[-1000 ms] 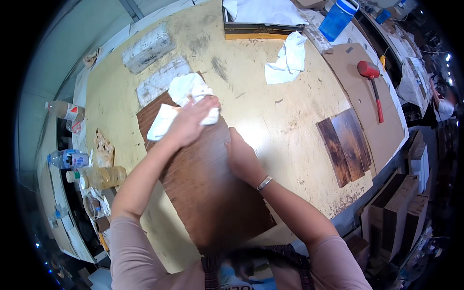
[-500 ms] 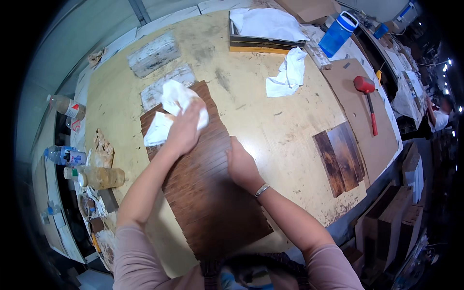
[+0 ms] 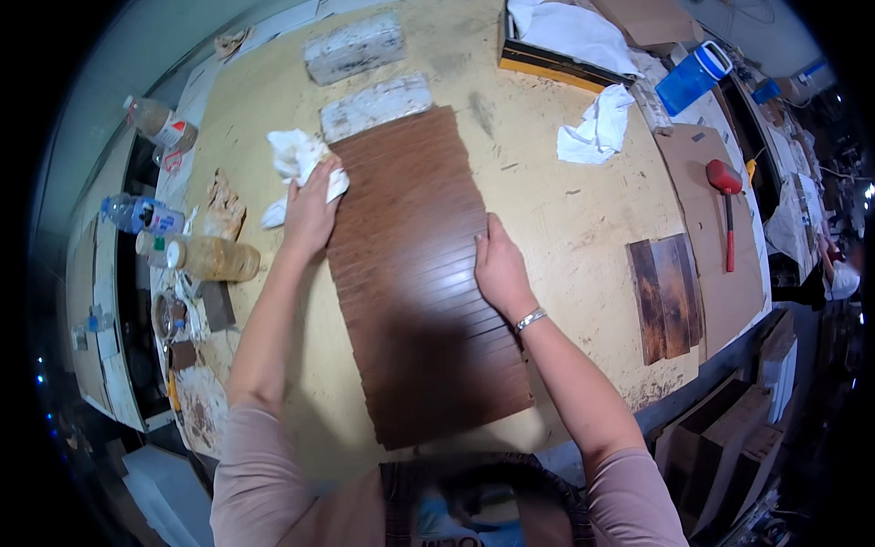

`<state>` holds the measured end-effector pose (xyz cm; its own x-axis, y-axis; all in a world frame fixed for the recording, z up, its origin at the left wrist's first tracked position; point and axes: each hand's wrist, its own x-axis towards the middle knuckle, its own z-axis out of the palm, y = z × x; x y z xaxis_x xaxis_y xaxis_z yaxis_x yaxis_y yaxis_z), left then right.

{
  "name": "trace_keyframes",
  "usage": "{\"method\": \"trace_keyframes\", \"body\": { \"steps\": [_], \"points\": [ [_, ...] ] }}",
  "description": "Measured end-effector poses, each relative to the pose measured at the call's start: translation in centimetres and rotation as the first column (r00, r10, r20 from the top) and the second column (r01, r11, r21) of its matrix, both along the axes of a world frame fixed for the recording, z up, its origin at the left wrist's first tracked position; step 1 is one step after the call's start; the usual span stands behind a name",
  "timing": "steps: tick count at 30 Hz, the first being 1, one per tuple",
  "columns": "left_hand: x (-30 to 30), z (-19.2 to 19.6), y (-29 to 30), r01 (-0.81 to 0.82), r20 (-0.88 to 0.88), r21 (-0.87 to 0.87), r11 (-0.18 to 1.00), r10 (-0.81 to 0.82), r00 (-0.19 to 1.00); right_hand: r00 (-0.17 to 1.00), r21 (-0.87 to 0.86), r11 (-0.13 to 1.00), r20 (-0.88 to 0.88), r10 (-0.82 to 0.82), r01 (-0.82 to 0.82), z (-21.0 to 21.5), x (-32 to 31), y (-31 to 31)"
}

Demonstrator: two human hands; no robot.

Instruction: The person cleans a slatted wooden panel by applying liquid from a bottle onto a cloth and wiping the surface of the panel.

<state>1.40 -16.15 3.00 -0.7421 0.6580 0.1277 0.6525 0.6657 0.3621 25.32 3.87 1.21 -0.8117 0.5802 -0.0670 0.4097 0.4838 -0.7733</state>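
A dark brown wooden panel made of narrow strips (image 3: 410, 219) lies on the pale worktable (image 3: 556, 228), its far end close to a stained whitish block (image 3: 375, 106). At the panel's upper left edge, my left hand (image 3: 313, 208) is closed on a crumpled white cloth (image 3: 293, 155) with brown smudges. The cloth hangs partly past the edge onto the table. My right hand (image 3: 503, 272) grips the panel's right edge, thumb on top and the other fingers partly hidden.
A second block (image 3: 354, 47) stands farther back. Bottles (image 3: 214, 259) line the left side. A cloth-filled box (image 3: 547, 66), a white rag (image 3: 597, 126) and a blue water bottle (image 3: 693, 80) are at the far right. Dark wood strips (image 3: 665, 296) and a red mallet (image 3: 725, 187) lie rightward.
My left hand has carried the cloth from the panel's surface to its left edge. My right hand keeps its place on the right edge. The whole view has shifted.
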Motion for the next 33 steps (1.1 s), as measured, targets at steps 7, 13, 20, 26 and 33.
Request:
{"method": "trace_keyframes", "body": {
  "steps": [7,13,20,26,33],
  "points": [
    [10.8,-2.1,-3.2,0.369,0.043,-0.046,0.928,-0.368,0.929,0.999,0.047,0.998,0.011,-0.041,0.040,-0.3,0.0,0.9],
    [2.3,-0.2,5.4,0.156,0.092,-0.003,0.988,-0.155,0.984,0.996,0.016,0.999,0.081,-0.031,0.030,0.1,-0.2,0.6],
    [-2.8,-1.3,6.1,0.088,-0.010,0.122,0.989,-0.087,0.996,0.996,-0.024,0.999,0.087,-0.019,0.021,0.8,-0.4,0.4],
    [1.8,-2.4,12.7,0.389,-0.050,0.051,0.920,-0.386,0.921,0.996,-0.011,0.999,0.086,-0.033,0.034,0.7,-0.2,0.7],
    [1.9,-1.6,12.5,0.233,-0.029,0.054,0.971,-0.232,0.972,0.995,-0.003,1.000,0.094,-0.014,0.014,0.4,-0.1,0.4]
  ]
}}
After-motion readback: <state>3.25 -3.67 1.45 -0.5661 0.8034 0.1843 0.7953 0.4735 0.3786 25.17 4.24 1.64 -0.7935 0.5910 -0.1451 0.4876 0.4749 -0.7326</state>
